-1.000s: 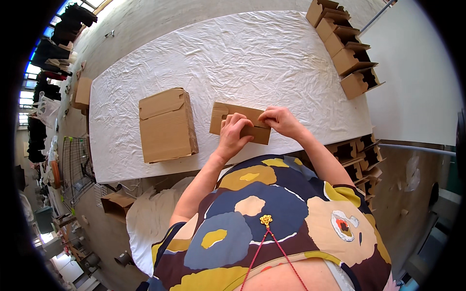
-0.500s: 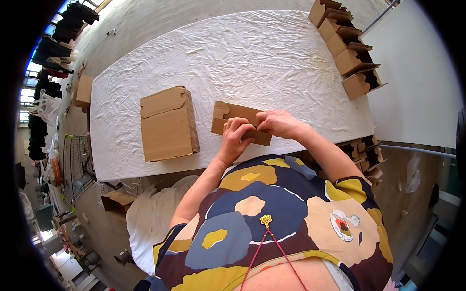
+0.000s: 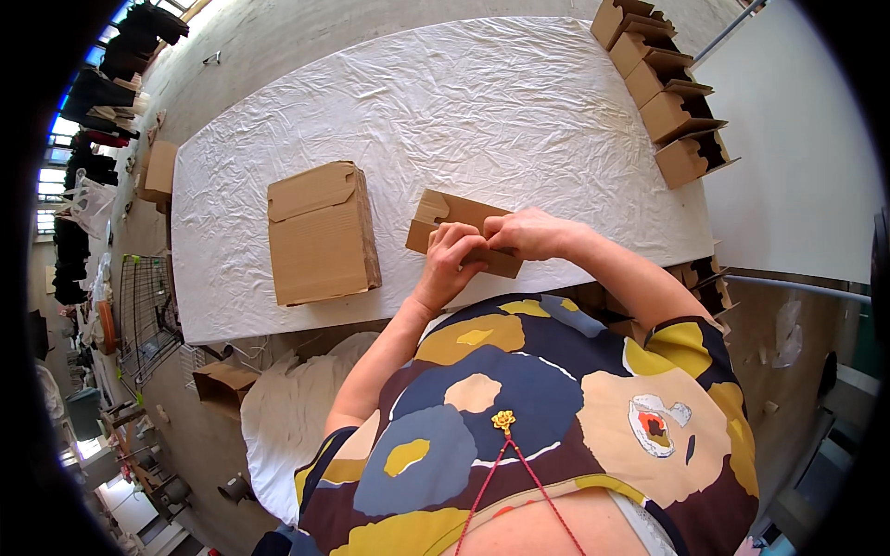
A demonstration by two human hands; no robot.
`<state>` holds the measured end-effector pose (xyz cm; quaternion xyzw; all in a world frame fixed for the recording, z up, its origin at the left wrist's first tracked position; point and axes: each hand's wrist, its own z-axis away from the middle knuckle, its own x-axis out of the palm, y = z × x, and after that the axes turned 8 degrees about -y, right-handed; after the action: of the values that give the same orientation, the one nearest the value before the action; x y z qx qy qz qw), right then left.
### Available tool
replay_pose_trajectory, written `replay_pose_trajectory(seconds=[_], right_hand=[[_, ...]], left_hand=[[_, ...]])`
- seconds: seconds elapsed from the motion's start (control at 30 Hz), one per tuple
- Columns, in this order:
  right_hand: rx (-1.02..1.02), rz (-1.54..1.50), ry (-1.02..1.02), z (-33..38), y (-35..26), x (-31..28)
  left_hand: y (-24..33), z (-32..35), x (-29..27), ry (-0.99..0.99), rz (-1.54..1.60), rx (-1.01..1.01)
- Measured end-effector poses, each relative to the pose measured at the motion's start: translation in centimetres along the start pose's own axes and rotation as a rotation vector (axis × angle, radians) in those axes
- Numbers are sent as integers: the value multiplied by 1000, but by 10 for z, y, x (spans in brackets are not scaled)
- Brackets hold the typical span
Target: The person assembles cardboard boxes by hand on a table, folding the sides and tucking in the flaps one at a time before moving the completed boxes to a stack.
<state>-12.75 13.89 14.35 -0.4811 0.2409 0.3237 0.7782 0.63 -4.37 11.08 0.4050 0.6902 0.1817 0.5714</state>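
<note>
A small brown cardboard box [image 3: 468, 212], partly folded, lies near the front edge of the table. My left hand [image 3: 451, 258] grips its near side, the fingers bent over the upper edge and the thumb underneath. At the right part of the same box, my right hand [image 3: 527, 233] pinches the cardboard with curled fingers. What sits right between the fingertips is hidden. To the left lies a stack of flat brown cardboard blanks [image 3: 320, 236], apart from both hands.
A wrinkled white cloth covers the table [image 3: 464, 111]. Several folded cardboard boxes [image 3: 681, 116] stand in a row along its far right edge. More boxes [image 3: 709, 283] are below the right side. A wire rack [image 3: 148, 310] stands off the left edge.
My right hand has shifted slightly left along the box, and the box has turned a little. The right elbow has swung outward. The stack of cardboard blanks stays in place.
</note>
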Motion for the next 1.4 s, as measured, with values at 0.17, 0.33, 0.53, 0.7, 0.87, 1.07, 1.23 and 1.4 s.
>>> replay_pose_trajectory(seconds=[0.17,0.33,0.53,0.7,0.87,1.07,1.23,1.4], right_hand=[[61,-34,-16,0,0,-1],[38,-126,101,0,20,14],[70,-233,180,8,20,10],[53,-266,209,13,24,13],[74,-411,220,19,23,10],[25,-423,252,20,27,12],[12,-455,265,23,25,14],[23,-436,256,22,22,12]], left_hand=[[0,-1,-2,-9,17,-15],[1,-12,-4,-38,19,-31],[-1,-19,1,-47,2,-97],[-2,-23,3,-57,27,-165],[-4,-24,0,-41,88,-171],[-8,-24,5,-52,101,-204],[-9,-26,8,-66,19,-195],[-13,-25,10,-84,-49,-177]])
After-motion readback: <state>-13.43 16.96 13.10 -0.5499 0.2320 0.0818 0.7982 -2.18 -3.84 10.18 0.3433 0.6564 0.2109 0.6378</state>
